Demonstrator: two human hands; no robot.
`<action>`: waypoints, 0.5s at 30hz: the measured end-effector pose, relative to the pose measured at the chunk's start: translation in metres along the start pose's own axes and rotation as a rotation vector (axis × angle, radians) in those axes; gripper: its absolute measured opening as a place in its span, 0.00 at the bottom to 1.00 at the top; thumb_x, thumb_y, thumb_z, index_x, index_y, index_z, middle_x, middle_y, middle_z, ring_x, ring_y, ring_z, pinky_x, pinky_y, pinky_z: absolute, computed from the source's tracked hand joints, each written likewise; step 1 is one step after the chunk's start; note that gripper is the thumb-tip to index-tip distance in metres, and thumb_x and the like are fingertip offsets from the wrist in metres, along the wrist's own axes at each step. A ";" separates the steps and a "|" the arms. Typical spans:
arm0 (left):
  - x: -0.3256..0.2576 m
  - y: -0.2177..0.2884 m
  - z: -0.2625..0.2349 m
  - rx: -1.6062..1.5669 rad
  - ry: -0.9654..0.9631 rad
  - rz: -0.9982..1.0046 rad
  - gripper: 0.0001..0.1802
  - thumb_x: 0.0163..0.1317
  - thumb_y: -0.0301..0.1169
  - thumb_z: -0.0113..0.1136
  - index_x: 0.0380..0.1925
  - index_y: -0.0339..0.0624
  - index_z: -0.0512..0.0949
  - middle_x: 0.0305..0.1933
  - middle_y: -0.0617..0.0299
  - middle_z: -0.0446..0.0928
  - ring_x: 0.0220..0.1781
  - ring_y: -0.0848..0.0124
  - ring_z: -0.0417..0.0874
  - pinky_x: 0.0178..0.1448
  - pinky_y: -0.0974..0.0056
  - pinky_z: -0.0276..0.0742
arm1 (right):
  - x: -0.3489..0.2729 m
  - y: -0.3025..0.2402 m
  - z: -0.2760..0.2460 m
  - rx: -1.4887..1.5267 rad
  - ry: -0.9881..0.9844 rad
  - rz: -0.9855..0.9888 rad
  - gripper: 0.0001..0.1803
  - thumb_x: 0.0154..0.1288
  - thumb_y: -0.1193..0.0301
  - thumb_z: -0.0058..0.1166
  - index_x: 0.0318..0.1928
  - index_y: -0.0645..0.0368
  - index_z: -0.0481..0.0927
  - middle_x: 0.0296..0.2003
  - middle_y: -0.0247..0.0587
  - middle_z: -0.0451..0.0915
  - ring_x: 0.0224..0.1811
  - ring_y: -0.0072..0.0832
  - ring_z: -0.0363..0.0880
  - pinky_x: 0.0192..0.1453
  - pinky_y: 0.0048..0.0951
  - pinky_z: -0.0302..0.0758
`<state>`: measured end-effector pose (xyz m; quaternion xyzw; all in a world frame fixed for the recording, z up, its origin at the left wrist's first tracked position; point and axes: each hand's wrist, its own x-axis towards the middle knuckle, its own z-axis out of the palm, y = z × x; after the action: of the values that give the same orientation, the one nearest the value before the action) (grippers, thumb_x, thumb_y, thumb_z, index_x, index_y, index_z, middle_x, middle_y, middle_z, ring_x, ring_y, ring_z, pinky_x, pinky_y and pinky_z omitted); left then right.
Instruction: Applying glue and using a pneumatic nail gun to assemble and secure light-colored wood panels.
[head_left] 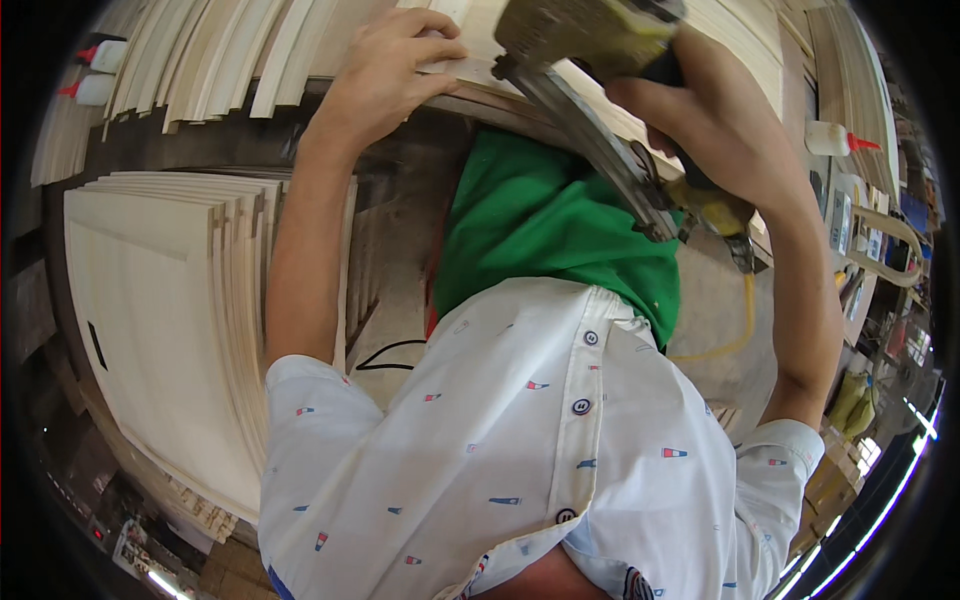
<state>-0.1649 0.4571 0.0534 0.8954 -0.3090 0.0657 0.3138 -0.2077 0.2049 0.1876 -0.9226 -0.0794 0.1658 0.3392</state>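
Note:
My right hand (715, 115) is wrapped round the handle of a yellow-green air nail gun (580, 45). The gun's long metal magazine slants down toward my green trousers, and a yellow air hose (748, 310) hangs from its handle end. Its nose lies out of sight near the top edge of the view. To the left, my left hand (395, 75) has its fingers bent and its thumb opposite them, gripping a pale wooden board (475, 72) at the near edge of the workbench. The gun hides part of the board.
Pale wooden strips (215, 60) lie along the bench at the far left. Below them lean several stacked panels (150, 290). Red-tipped white glue bottles stand out at the left (95, 90), and another glue bottle (828, 138) lies at the right, near a clamp-like curved frame (890, 245).

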 end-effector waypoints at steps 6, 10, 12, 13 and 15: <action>-0.005 -0.025 0.003 0.008 -0.005 0.028 0.15 0.52 0.27 0.66 0.41 0.36 0.82 0.51 0.59 0.77 0.56 0.62 0.74 0.60 0.60 0.71 | -0.026 0.035 -0.006 0.000 0.078 0.108 0.12 0.61 0.70 0.59 0.37 0.69 0.77 0.19 0.33 0.74 0.20 0.16 0.71 0.24 0.22 0.66; -0.007 -0.030 0.007 0.009 0.048 0.093 0.12 0.49 0.28 0.66 0.35 0.36 0.81 0.46 0.58 0.78 0.50 0.58 0.76 0.55 0.57 0.72 | -0.039 0.049 -0.012 0.027 0.115 0.134 0.12 0.62 0.70 0.59 0.37 0.69 0.76 0.19 0.33 0.74 0.20 0.16 0.71 0.23 0.21 0.66; -0.005 -0.022 0.007 -0.011 0.046 0.076 0.12 0.49 0.27 0.66 0.36 0.36 0.81 0.47 0.58 0.78 0.51 0.58 0.76 0.56 0.57 0.72 | -0.057 0.054 -0.027 0.000 0.129 0.194 0.13 0.62 0.70 0.60 0.37 0.69 0.75 0.19 0.33 0.74 0.20 0.16 0.71 0.23 0.21 0.66; -0.005 -0.018 0.006 -0.018 0.047 0.047 0.13 0.49 0.26 0.66 0.36 0.36 0.81 0.47 0.57 0.78 0.51 0.58 0.76 0.56 0.57 0.72 | -0.069 0.059 -0.036 -0.005 0.130 0.274 0.14 0.61 0.68 0.59 0.38 0.69 0.75 0.19 0.34 0.74 0.20 0.18 0.72 0.24 0.23 0.67; -0.005 -0.014 0.002 -0.007 0.032 0.024 0.13 0.49 0.25 0.65 0.37 0.36 0.81 0.48 0.57 0.78 0.52 0.58 0.76 0.57 0.57 0.72 | -0.082 0.072 -0.045 -0.009 0.138 0.356 0.16 0.59 0.67 0.58 0.40 0.69 0.75 0.19 0.36 0.74 0.20 0.20 0.72 0.26 0.25 0.68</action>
<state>-0.1607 0.4672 0.0424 0.8894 -0.3149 0.0827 0.3209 -0.2656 0.1019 0.1939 -0.9326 0.1080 0.1595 0.3051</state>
